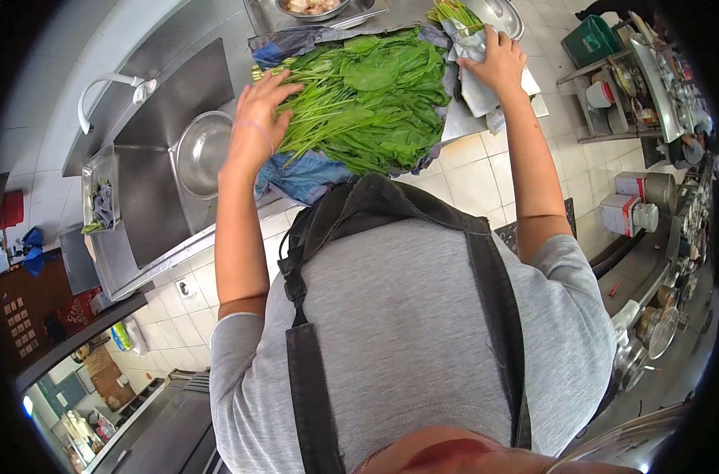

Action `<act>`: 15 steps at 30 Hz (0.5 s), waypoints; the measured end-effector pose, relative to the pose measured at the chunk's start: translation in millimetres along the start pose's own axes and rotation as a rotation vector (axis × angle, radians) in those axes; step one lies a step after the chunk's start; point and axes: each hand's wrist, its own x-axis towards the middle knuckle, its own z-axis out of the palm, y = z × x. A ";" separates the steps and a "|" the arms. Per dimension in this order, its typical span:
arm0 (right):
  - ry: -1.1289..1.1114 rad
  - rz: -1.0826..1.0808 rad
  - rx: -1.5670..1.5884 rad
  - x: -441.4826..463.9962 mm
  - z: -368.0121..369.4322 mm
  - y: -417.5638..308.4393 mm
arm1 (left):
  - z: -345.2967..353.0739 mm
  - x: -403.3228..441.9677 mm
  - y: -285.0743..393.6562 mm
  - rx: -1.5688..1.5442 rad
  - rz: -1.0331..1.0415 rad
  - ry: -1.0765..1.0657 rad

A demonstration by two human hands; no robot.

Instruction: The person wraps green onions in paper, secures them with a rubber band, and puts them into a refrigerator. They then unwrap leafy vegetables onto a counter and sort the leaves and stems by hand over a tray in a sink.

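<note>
A broad heap of leafy greens [383, 95] with long stems lies on blue cloth or wrapping [296, 175] on the metal counter. My left hand [257, 118] rests at the stem end on the left, its fingers spread and touching the stems. On the right, my right hand [500, 63] lies over a bundle wrapped in pale paper [476, 88]; its thumb and fingers are apart. Green stalks [456, 14] stick out of the far end of that bundle.
To the left is a steel sink [158, 103] with a white faucet [110, 83], a metal bowl [204, 154] and a clear container [100, 193] of scraps. A bowl of pale pieces [313, 8] stands behind the greens. Shelving with pots [624, 95] stands far right.
</note>
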 end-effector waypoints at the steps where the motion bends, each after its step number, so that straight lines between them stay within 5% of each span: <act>1: -0.061 0.023 -0.066 7.3 -3.3 -2.1 | 0.1 -6.3 2.2 -0.006 -0.031 -0.004; 6: -0.378 0.098 -0.103 46.3 -0.3 17.2 | 5.3 -46.1 -9.0 -0.022 -0.203 -0.004; 15: -0.394 -0.401 0.715 122.2 24.1 78.4 | -5.6 -84.6 2.2 -0.018 -0.322 0.162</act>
